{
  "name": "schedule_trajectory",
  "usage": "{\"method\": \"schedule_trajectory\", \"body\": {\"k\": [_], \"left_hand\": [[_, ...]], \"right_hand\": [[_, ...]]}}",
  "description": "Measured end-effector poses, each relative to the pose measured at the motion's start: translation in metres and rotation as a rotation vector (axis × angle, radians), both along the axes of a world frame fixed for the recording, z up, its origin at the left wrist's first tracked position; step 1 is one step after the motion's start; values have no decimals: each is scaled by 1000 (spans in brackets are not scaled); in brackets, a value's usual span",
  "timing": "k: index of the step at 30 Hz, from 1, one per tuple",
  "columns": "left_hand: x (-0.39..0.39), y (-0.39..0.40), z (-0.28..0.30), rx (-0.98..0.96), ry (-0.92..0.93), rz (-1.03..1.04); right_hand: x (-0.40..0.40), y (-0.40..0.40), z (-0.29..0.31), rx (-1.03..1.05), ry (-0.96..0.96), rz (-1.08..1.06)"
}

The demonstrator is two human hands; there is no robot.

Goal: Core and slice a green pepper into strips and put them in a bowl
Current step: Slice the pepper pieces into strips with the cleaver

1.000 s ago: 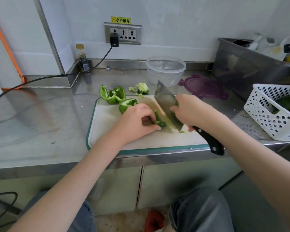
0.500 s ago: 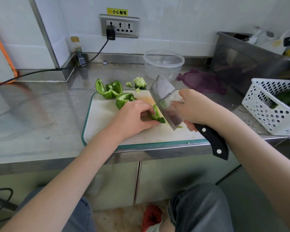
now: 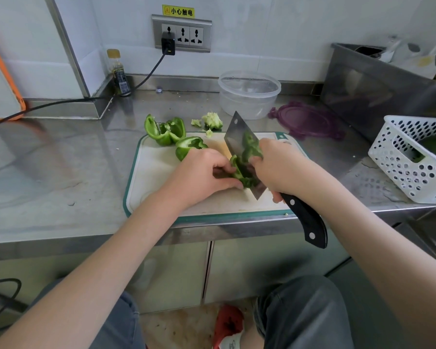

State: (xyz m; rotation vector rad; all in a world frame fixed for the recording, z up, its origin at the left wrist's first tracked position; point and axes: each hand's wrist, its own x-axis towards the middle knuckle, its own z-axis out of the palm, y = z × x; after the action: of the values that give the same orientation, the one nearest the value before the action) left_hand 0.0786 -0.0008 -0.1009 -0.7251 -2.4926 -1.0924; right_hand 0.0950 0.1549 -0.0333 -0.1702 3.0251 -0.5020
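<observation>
Purple lid (image 3: 303,122) & white basket (image 3: 413,157) rt of board (image 3: 156,172)

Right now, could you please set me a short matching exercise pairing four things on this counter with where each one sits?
Things:
1. cleaver
2. clear bowl
3. purple lid
4. pepper core

Places:
a. flat on the steel counter, between the bowl and the white basket
b. on the counter just behind the cutting board
c. near the back wall, empty
d. in the right hand, blade against the pepper piece that the left hand holds

Pairs: 1-d, 2-c, 3-a, 4-b
</observation>
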Motion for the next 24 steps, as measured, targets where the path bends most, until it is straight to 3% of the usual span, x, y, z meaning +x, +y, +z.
{"method": "schedule_trajectory", "body": {"k": [6,12,17,24], "left_hand": [[0,1,1,-13,10,0],[1,0,1,-30,13,34],[0,0,-1,-21,54,12],[2,0,-1,-1,23,27]], "right_hand": [[-5,-3,1,120,-87,0],[-23,-26,-5,191,-48,-24],[-24,-8,-3,64,8,1],[-17,21,8,55,-6,-102]]}}
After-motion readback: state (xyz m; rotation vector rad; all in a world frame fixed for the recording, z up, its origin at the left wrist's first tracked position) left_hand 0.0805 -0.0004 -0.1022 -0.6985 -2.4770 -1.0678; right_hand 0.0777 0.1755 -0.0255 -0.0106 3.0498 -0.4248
